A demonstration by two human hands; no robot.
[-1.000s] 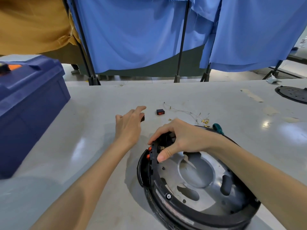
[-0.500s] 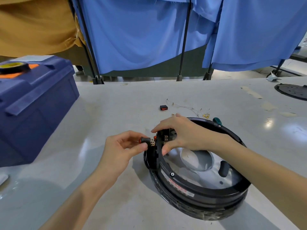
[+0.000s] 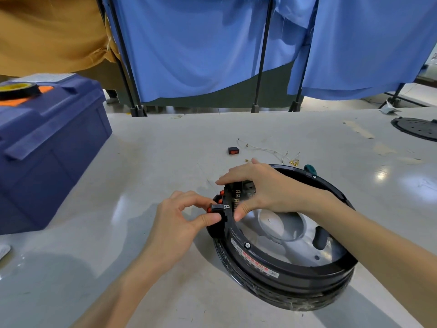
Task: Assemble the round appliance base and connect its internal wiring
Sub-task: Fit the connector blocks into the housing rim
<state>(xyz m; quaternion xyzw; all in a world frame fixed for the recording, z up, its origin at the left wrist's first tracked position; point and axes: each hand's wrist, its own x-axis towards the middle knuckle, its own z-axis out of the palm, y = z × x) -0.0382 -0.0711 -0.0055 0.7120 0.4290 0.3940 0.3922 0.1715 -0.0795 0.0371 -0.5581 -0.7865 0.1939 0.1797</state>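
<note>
Black round base (image 3: 260, 259), silver plate (image 3: 281, 223) inside; left hand (image 3: 179, 223) pinches black-red switch (image 3: 216, 207).

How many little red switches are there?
4: a loose switch on the table, a switch pinched by the left hand at the base rim, two fitted switches just above; the right hand may hide more.

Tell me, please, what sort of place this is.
Probably an assembly workshop: a wide grey worktable carries a blue toolbox, loose wires with terminals and an open round base, and cloth screens on stands partition the floor behind.
</note>
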